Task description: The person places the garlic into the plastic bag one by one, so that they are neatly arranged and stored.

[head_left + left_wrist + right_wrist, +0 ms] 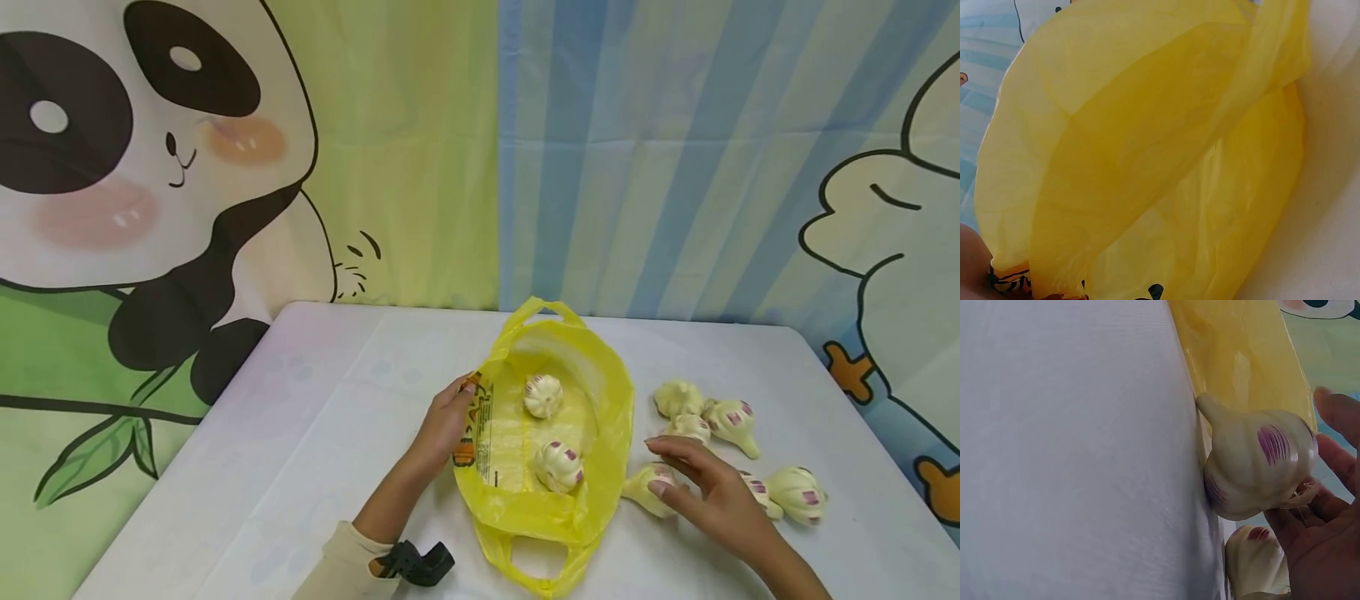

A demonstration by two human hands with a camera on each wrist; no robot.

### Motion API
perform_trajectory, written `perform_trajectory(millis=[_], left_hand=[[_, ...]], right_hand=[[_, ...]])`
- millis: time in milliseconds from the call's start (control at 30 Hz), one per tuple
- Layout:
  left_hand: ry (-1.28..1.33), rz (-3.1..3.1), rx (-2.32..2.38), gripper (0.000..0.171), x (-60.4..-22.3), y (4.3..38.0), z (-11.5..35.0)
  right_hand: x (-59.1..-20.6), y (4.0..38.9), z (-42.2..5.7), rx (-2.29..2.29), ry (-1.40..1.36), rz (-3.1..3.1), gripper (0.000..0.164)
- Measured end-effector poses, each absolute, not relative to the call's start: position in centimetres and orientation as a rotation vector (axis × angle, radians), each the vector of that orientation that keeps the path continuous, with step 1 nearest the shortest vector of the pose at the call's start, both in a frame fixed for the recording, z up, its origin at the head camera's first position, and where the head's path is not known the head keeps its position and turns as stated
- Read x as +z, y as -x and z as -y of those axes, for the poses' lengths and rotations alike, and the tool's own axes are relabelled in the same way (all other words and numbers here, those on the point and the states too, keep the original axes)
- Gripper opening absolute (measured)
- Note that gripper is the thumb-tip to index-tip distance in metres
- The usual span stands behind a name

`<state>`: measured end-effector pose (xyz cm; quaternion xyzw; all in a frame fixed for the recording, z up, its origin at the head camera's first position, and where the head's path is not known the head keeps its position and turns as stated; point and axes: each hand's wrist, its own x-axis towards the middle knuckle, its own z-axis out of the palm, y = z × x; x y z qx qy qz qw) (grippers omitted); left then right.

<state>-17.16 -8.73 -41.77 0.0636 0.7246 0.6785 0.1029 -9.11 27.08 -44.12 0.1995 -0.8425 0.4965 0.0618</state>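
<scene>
A yellow plastic bag (pixel 615 417) lies on the table with its mouth facing up. Two garlic bulbs, the upper one (pixel 542 396) and the lower one (pixel 558 467), are inside it. My left hand (pixel 447 421) grips the bag's left rim; in the left wrist view the bag (pixel 1135 125) hides most of that hand. Right of the bag, my right hand (pixel 716 492) is beside a garlic bulb (pixel 648 490), thumb and fingers apart. Seen from the right wrist, this bulb (pixel 1260 462) sits on the table with the fingers (pixel 1338 462) close around its root end.
Several more garlic bulbs lie at the right, among them one at the back (pixel 677 398) and one at the far right (pixel 798 494). A white table (pixel 337 433) carries everything. Behind it hangs a cartoon-printed curtain (pixel 405 150). A black strap mount (pixel 420 564) is on my left wrist.
</scene>
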Motion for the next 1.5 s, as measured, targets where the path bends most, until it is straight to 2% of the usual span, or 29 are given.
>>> perform_trajectory(millis=[367, 800, 1200, 1500], left_hand=[[-0.195, -2.12, 2.009, 0.05, -41.9, 17.2, 8.8], [-0.206, -2.127, 2.005, 0.05, -41.8, 17.1, 8.8], [-0.193, -2.119, 2.005, 0.05, -41.9, 17.2, 8.7], [-0.187, -2.125, 1.999, 0.051, -41.9, 17.2, 8.7]], right_hand=[[-44.6, 9.3, -27.1, 1.385, -0.526, 2.829, 0.063], [-44.3, 9.3, -27.2, 1.338, -0.47, 2.814, 0.052], [-43.5, 9.2, -26.9, 1.384, -0.523, 2.677, 0.056], [-42.4, 9.5, -27.2, 1.411, -0.461, 2.661, 0.055]])
